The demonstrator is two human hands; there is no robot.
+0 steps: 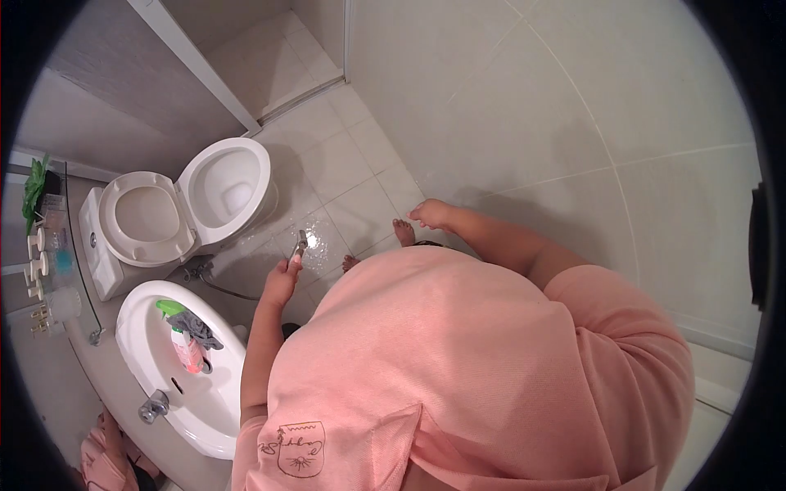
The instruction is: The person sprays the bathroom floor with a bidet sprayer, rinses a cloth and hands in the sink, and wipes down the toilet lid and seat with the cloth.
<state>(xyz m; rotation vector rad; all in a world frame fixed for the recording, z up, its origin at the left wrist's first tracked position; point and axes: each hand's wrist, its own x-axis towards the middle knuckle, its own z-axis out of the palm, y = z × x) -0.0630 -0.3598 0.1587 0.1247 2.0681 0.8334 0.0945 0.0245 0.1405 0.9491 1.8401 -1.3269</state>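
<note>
My left hand (281, 282) is closed around a handheld bidet sprayer (301, 240), its metal head pointing toward the floor. Wet, shiny tiles (318, 239) lie just beyond the head. A hose (225, 290) runs along the floor near the wall valve (198, 268). Off to the other side, my right hand (431, 214) hangs empty near the wall, fingers loosely extended. The toilet (264, 184) stands ahead on the left with its seat (147, 218) raised against the tank.
Left of me is a white sink (135, 315) with a faucet (154, 407). A spray bottle (188, 352) with a green trigger and a grey cloth (196, 327) lie in its basin. A shelf holds toiletries (61, 262) and a green plant (34, 192). A tiled wall (524, 106) rises at right.
</note>
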